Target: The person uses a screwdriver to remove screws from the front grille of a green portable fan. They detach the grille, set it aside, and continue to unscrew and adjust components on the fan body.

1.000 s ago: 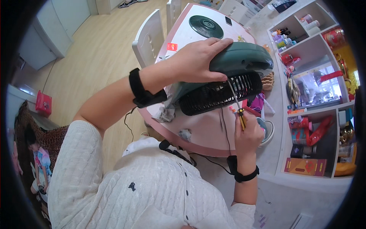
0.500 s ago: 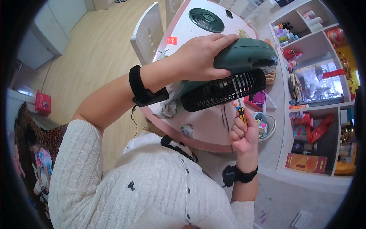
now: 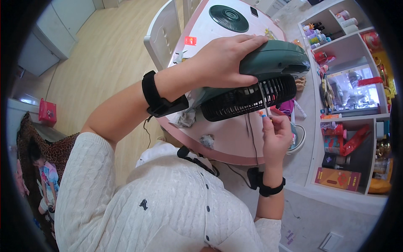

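Observation:
A fan with a dark green housing (image 3: pixel 273 61) and a black slatted grille (image 3: pixel 247 100) is tilted over the table, grille side down. My left hand (image 3: pixel 231 63) grips the housing, fingers over its top and thumb near the grille's edge. Below the grille, my right hand (image 3: pixel 277 133) is closed round the handle of a screwdriver (image 3: pixel 265 101). Its metal shaft points up against the slats; the tip is hidden there. The fingers cover most of the handle. A round green slatted cover (image 3: pixel 228 18) lies farther off on the table.
The pink-edged table (image 3: pixel 231 156) also carries a phone (image 3: pixel 254 11), a red packet (image 3: pixel 190 40), a grey cloth (image 3: pixel 184 118) and a grey fluffy lump (image 3: pixel 207 141). A white chair (image 3: pixel 163 35) stands left. Crowded shelves (image 3: pixel 312 168) line the right. Someone (image 3: pixel 48 180) is at far left.
My right hand has shifted slightly up and right, its fingers now nearer the shaft and covering the yellow and black handle. My left hand still grips the fan, which sits slightly farther right in view.

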The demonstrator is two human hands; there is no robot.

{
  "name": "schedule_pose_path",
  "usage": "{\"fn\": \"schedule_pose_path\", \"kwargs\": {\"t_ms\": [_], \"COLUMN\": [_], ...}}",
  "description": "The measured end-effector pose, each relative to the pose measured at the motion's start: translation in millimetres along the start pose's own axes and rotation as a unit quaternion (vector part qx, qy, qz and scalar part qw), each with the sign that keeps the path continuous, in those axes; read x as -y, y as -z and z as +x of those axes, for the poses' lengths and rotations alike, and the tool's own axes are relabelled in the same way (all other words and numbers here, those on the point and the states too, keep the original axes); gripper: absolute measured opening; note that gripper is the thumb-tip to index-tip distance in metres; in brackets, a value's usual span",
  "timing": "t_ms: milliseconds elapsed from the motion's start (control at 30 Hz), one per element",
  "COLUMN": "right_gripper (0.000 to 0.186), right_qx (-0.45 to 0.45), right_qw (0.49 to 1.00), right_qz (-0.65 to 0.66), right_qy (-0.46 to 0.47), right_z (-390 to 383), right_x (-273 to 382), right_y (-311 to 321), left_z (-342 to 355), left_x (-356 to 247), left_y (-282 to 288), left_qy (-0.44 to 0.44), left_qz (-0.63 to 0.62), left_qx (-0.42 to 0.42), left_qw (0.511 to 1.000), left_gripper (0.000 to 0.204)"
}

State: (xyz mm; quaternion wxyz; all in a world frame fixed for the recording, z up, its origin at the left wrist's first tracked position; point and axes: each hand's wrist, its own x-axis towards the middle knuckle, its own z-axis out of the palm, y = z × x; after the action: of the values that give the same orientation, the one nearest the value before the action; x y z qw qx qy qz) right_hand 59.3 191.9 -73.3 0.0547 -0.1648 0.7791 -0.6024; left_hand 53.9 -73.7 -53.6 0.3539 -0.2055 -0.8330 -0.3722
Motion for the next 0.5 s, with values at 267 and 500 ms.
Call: {"fn": "schedule_pose_path", "kwargs": {"t_ms": [267,500], "right_gripper": [0.022,0.016], "right_qx": [0.226,-0.057], "right_qw": [0.813,0.844], "right_qz": [0.461,-0.426], "right_qy": [-0.275,0.322], "right_z": [15.4,-0.6], "right_x": [-6.2,25.6], "right_y": [10.9,-11.3], "left_z": [-0.2,0.2], "left_x": [-1.5,-3.4], "left_y": [1.3,1.1], "left_qy": [0.026,0.023], "left_qz": [-0.001,0.002], "left_qx": [0.011,0.003], "left_qw": [1.0,1.0], "left_gripper": [0.079,0.078]}}
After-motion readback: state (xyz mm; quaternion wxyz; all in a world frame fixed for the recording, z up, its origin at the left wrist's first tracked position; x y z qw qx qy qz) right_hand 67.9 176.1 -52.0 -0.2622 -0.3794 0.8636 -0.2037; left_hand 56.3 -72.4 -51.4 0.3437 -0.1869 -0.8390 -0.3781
